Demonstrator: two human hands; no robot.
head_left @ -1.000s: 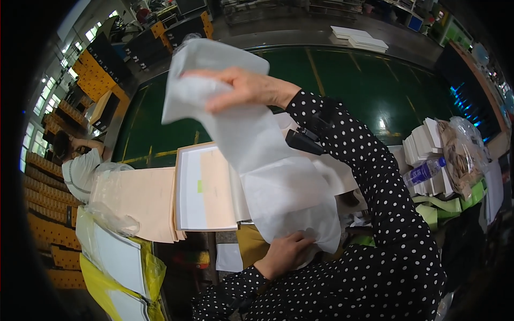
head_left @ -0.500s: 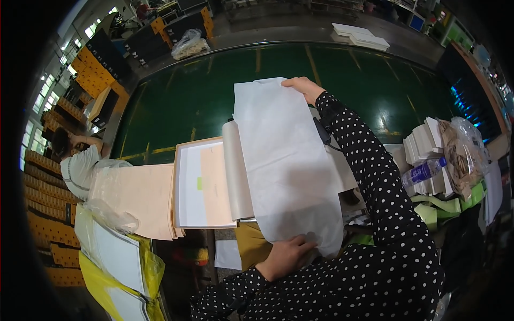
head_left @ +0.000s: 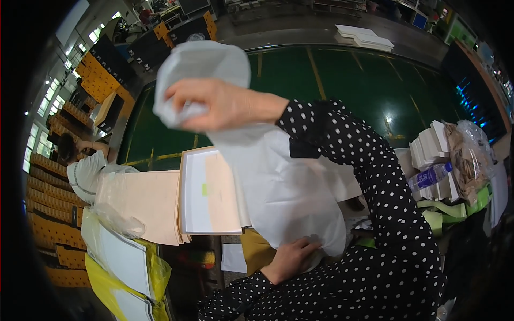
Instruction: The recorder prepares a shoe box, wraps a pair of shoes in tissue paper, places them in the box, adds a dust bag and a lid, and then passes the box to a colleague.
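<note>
A long, thin white sheet (head_left: 289, 187) stretches between my two hands. My right hand (head_left: 222, 104), slightly blurred, is closed on its far end, which curls up in a loop above the green work surface. At the near end my left hand (head_left: 292, 259) holds the sheet's lower edge close to my body, its fingers on top. Under and left of the sheet lies a shallow open box (head_left: 195, 187) with a white inside and a wooden-coloured rim. A pale peach panel (head_left: 220, 187) with a small green tab covers its right part. The sheet hides what lies below it.
Left of the box is a stack of peach sheets (head_left: 144, 200) under clear plastic, with white boards (head_left: 120, 262) in yellow wrap nearer. Paper stacks (head_left: 428, 147) and a bottle (head_left: 431, 176) stand at right. White blocks (head_left: 364, 37) lie at the far edge. Another person (head_left: 85, 171) works at left.
My right hand has swept left and toward me with the far end of the white sheet, folding it into a loop. My left hand stays on the near end.
</note>
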